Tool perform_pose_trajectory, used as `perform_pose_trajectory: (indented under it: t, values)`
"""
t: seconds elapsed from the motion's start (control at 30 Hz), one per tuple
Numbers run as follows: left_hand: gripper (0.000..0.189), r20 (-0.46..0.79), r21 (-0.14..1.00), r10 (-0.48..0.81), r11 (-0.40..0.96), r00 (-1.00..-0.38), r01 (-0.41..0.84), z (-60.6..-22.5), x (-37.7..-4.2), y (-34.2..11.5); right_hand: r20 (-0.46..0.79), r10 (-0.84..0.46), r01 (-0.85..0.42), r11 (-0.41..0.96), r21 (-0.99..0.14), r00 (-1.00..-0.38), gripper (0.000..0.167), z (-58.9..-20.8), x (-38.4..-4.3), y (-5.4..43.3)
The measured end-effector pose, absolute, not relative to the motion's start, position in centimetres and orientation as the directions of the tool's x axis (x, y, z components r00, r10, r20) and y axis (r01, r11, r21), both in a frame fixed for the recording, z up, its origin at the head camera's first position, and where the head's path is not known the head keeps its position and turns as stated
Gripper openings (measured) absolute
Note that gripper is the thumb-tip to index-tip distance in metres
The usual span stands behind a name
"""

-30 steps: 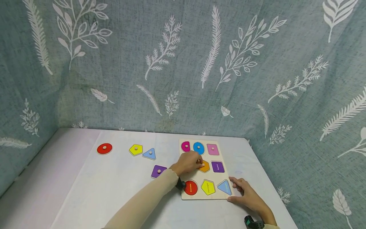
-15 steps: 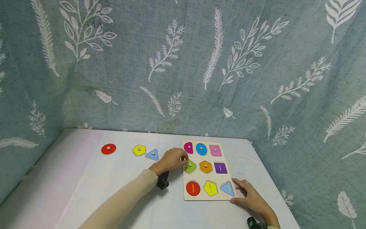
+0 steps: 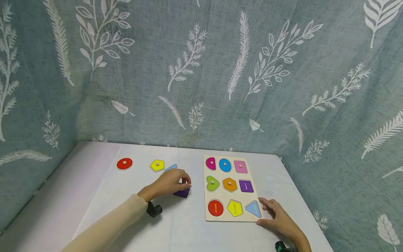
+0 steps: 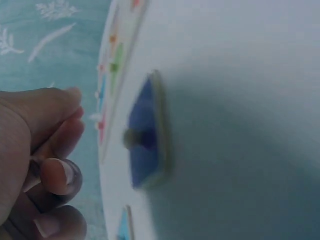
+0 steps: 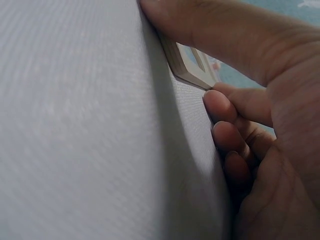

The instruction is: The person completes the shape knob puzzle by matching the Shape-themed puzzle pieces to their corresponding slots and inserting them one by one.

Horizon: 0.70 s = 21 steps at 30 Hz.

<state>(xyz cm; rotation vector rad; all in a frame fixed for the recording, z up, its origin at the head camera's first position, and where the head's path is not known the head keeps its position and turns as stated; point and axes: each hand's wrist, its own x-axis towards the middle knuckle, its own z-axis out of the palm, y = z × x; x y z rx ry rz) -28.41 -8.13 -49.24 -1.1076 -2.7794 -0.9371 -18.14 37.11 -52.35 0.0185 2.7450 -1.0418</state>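
Note:
My left hand (image 3: 170, 181) hovers over a purple square knob piece (image 3: 182, 193) on the table, thumb and fingers loosely bent. In the left wrist view the purple piece (image 4: 144, 132) lies apart from the fingertips, its knob free. A wooden shape puzzle board (image 3: 218, 194) lies to the right. Knobbed pieces fill its far row, plus a green heart (image 3: 212, 183) and an orange hexagon (image 3: 230, 184). Printed colours show in its purple square, red circle, yellow pentagon and blue triangle places. With thumb and index finger, my right hand (image 3: 280, 217) holds the board's near right corner.
Left of the board lie a red round piece (image 3: 124, 163), a yellow pentagon piece (image 3: 157, 165) and a light blue triangle piece (image 3: 171, 167), partly behind my left hand. A patterned grey-green cloth (image 3: 214, 115) hangs behind the white table (image 3: 185, 231).
My left hand has left the orange hexagon, passed over the green heart and moved left to above the purple square piece. My right hand stays at the board's corner.

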Motion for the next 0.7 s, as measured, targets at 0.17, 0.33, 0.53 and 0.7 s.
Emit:
perform_pose_trajectory:
  t: [0.17,0.33,0.53,0.7]
  values:
    - [0.008,0.255,0.474,0.632,0.578,-0.731,0.665,-49.9,-27.6,-9.9,-0.196,-0.065,0.082,0.747,-0.659,-0.978,0.091,-52.4,-18.2,37.1]
    - [0.007,0.243,0.494,0.616,0.586,-0.749,0.642,-50.5,-27.5,-10.8,-0.192,-0.048,0.087,0.767,-0.635,-0.98,0.093,-52.5,-18.1,37.2]
    - [0.01,0.194,0.519,0.622,0.591,-0.759,0.617,-50.9,-27.4,-11.3,-0.192,-0.044,0.089,0.77,-0.631,-0.98,0.093,-52.4,-18.1,37.2]
    - [0.013,0.194,0.534,0.609,0.592,-0.769,0.603,-51.0,-27.4,-11.3,-0.184,-0.05,0.078,0.776,-0.626,-0.982,0.093,-52.4,-18.1,37.2]
